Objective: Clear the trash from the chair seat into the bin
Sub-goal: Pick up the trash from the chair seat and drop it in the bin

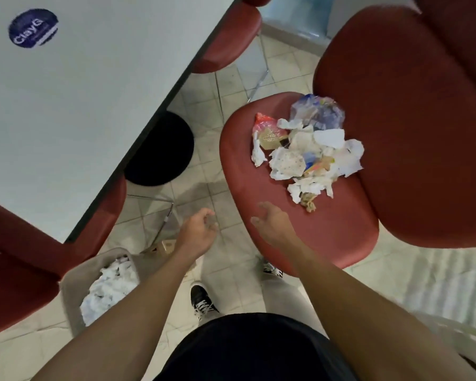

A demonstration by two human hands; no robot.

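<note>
A pile of trash, made of crumpled white paper, plastic wrappers and a clear bag, lies on the red chair seat near its backrest. My right hand hovers over the seat's front part, fingers relaxed and empty, a short way below the pile. My left hand hangs over the floor left of the seat with loosely curled fingers and holds nothing. The grey bin stands on the floor at the lower left, with crumpled white paper inside it.
A white table with a dark edge fills the upper left, its black round base on the tiled floor. Other red chairs stand at the left and behind the table. My feet in black shoes stand between bin and chair.
</note>
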